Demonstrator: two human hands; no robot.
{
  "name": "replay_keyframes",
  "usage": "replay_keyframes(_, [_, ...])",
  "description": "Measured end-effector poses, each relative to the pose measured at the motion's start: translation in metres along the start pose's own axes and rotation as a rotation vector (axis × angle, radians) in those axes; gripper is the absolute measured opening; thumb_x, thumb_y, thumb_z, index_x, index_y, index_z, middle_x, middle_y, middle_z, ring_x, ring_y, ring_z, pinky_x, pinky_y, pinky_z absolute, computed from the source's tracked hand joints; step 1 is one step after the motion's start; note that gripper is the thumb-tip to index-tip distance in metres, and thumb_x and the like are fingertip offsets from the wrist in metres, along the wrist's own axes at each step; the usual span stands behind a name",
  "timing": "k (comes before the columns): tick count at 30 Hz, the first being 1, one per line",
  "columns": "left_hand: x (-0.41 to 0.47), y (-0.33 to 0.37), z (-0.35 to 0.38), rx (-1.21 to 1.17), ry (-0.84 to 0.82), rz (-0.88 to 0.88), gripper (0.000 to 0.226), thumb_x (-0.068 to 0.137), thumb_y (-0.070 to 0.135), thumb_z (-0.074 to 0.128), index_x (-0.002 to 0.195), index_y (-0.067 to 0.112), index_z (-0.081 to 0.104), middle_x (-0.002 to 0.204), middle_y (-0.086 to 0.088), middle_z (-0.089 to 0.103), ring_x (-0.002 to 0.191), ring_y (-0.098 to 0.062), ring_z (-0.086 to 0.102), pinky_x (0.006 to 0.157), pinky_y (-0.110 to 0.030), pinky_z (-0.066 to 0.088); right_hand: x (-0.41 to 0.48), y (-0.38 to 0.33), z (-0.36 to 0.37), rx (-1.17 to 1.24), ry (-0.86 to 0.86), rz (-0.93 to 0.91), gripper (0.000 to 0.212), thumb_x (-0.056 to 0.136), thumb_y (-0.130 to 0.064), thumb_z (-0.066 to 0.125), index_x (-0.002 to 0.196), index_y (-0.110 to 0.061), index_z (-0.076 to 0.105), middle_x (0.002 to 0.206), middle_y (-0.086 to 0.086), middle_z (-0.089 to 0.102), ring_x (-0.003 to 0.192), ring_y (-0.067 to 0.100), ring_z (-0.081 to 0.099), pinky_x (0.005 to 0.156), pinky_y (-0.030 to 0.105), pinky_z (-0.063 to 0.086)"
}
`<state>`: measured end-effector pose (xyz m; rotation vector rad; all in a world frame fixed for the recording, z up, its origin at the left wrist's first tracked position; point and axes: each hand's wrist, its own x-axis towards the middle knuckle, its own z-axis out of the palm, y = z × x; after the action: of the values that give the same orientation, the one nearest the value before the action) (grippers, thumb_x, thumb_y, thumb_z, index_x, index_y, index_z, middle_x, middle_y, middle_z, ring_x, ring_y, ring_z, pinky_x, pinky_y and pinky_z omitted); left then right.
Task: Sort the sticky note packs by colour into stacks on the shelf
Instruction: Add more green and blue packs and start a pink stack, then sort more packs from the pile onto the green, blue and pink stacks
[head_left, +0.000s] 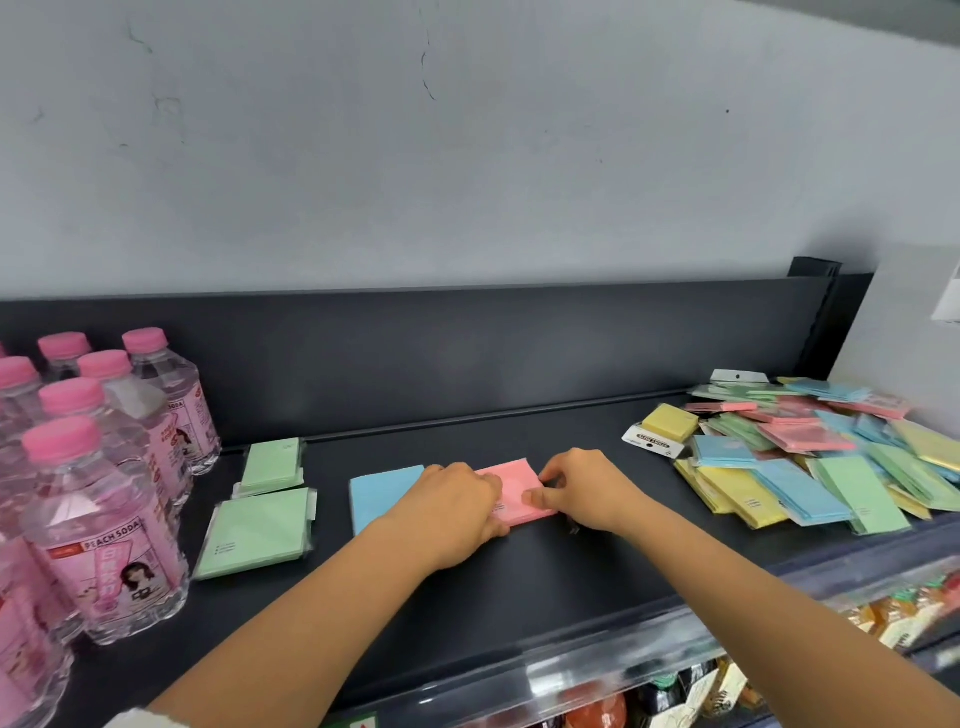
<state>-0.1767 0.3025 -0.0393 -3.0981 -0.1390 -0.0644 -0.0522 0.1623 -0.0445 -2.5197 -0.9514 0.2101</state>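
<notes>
A pink sticky note pack (514, 488) lies flat on the dark shelf (519, 582) at the middle. My left hand (457, 501) grips its left edge, and my right hand (582, 488) pinches its right edge between thumb and fingers. A blue pack (376, 493) lies just left of the pink one, partly under my left wrist. Further left lie two green packs: a front green pack (260, 530) and a rear green pack (272, 462). A mixed heap of packs (821, 457) in pink, blue, green and yellow fills the shelf's right end.
Several peach soda bottles with pink caps (93, 467) stand at the shelf's left end. A raised dark back panel (467, 353) runs behind the shelf under a grey wall. A clear plastic price rail (623, 660) lines the front edge, with goods on the shelf below.
</notes>
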Motion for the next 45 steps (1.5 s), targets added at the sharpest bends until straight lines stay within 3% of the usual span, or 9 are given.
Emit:
replay_keyframes(6, [0.000,0.001,0.000,-0.019,0.013,0.020,0.036,0.094,0.041,0.046,0.116,0.012,0.050,0.115,-0.011,0.058,0.103,-0.029,0.053,0.087,-0.037,0.042,-0.004,-0.003,0.005,0.040,0.074,0.081,0.035,0.077,-0.047,0.069,0.099,-0.019,0.065,0.083,-0.003,0.063,0.073,0.017,0.062,0.064,0.026,0.044])
replay_keyframes(13, [-0.001,0.000,-0.001,0.022,0.014,0.042,0.033,0.094,0.040,0.045,0.113,0.014,0.051,0.118,-0.007,0.058,0.105,-0.027,0.053,0.090,-0.035,0.042,-0.013,-0.010,0.009,-0.015,0.146,0.121,0.038,0.078,-0.051,0.065,0.102,-0.022,0.067,0.098,-0.001,0.068,0.088,0.020,0.063,0.073,0.030,0.049])
replay_keyframes(21, [-0.002,0.028,-0.019,0.074,0.156,0.176,0.045,0.093,0.044,0.046,0.129,0.017,0.047,0.133,0.003,0.047,0.117,-0.019,0.043,0.097,-0.032,0.038,-0.044,0.010,-0.023,-0.027,0.386,0.087,0.030,0.086,-0.046,0.055,0.101,-0.023,0.067,0.098,-0.004,0.069,0.091,0.017,0.063,0.078,0.033,0.051])
replay_keyframes(25, [0.005,0.066,-0.027,0.085,0.186,0.228,0.044,0.093,0.047,0.044,0.130,0.023,0.048,0.135,0.008,0.047,0.121,-0.016,0.043,0.096,-0.032,0.039,-0.065,0.046,-0.049,-0.009,0.429,0.083,0.025,0.088,-0.040,0.057,0.102,-0.022,0.067,0.094,-0.005,0.069,0.087,0.016,0.063,0.074,0.030,0.051])
replay_keyframes(28, [0.018,0.099,-0.025,0.053,0.241,0.151,0.045,0.094,0.051,0.040,0.132,0.027,0.046,0.135,0.012,0.048,0.122,-0.013,0.043,0.090,-0.029,0.039,-0.080,0.083,-0.071,0.011,0.461,0.080,0.023,0.088,-0.036,0.057,0.101,-0.021,0.068,0.092,-0.005,0.069,0.085,0.016,0.063,0.074,0.030,0.051])
replay_keyframes(31, [0.040,0.145,-0.020,0.003,0.306,0.071,0.045,0.095,0.051,0.037,0.133,0.028,0.045,0.135,0.012,0.049,0.121,-0.013,0.045,0.095,-0.030,0.040,-0.095,0.132,-0.095,0.022,0.507,0.049,0.025,0.088,-0.035,0.058,0.106,-0.020,0.068,0.096,-0.003,0.069,0.090,0.017,0.062,0.078,0.032,0.051])
replay_keyframes(37, [0.089,0.241,-0.024,0.016,0.351,0.034,0.046,0.095,0.051,0.037,0.135,0.031,0.043,0.134,0.012,0.051,0.121,-0.012,0.047,0.090,-0.028,0.042,-0.115,0.231,-0.147,0.005,0.516,0.001,0.029,0.088,-0.032,0.059,0.110,-0.015,0.066,0.104,0.003,0.068,0.096,0.021,0.061,0.081,0.033,0.049])
replay_keyframes(45, [0.139,0.311,-0.031,0.001,0.350,0.041,0.045,0.095,0.048,0.039,0.134,0.026,0.046,0.131,0.008,0.053,0.121,-0.014,0.046,0.093,-0.029,0.043,-0.122,0.318,-0.185,0.032,0.507,0.010,0.030,0.088,-0.030,0.060,0.114,-0.015,0.064,0.105,0.003,0.066,0.096,0.019,0.061,0.082,0.033,0.049])
